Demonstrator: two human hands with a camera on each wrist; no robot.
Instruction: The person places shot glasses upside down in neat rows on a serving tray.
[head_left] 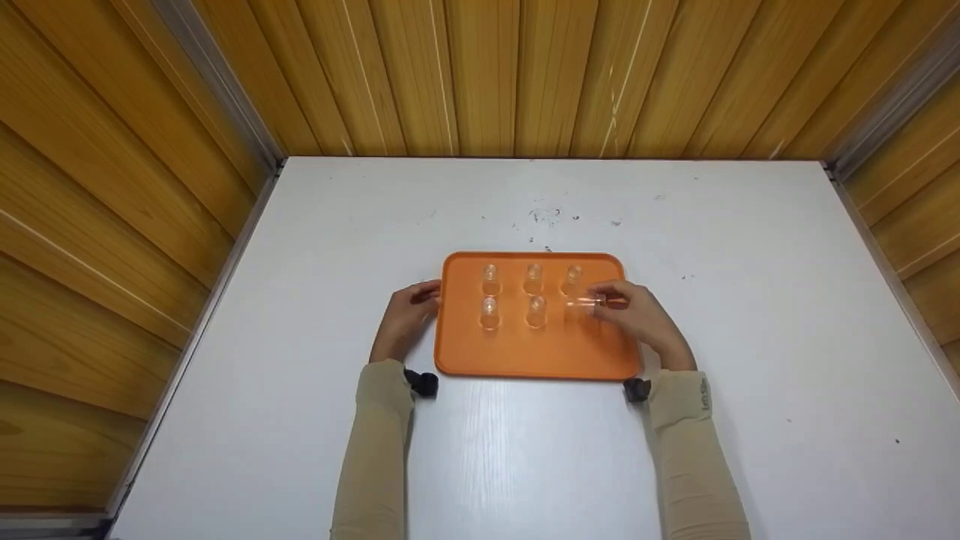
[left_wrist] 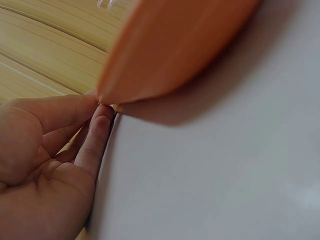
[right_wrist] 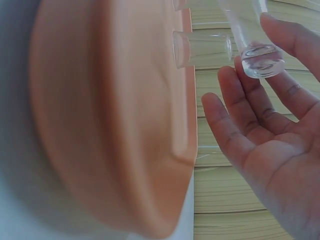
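Observation:
My right hand (head_left: 634, 311) holds a clear shot glass (right_wrist: 260, 60) by its thick base, between thumb and fingers. That glass lies sideways over the right part of the orange tray (head_left: 517, 356), its mouth toward the left. Several more shot glasses stand mouth down on the tray in two rows, among them a front left glass (head_left: 490, 313), a front middle glass (head_left: 536, 312) and a back right glass (head_left: 572, 279). At the tray's left edge my left hand (head_left: 405, 319) pinches the rim with thumb and fingertip, as the left wrist view shows.
The tray rests on a white table (head_left: 300, 450) with small dark marks (head_left: 547, 216) behind it. Wood-look panels (head_left: 480, 75) wall the table's back and both sides. A small black device (head_left: 424, 384) sits at each sleeve cuff.

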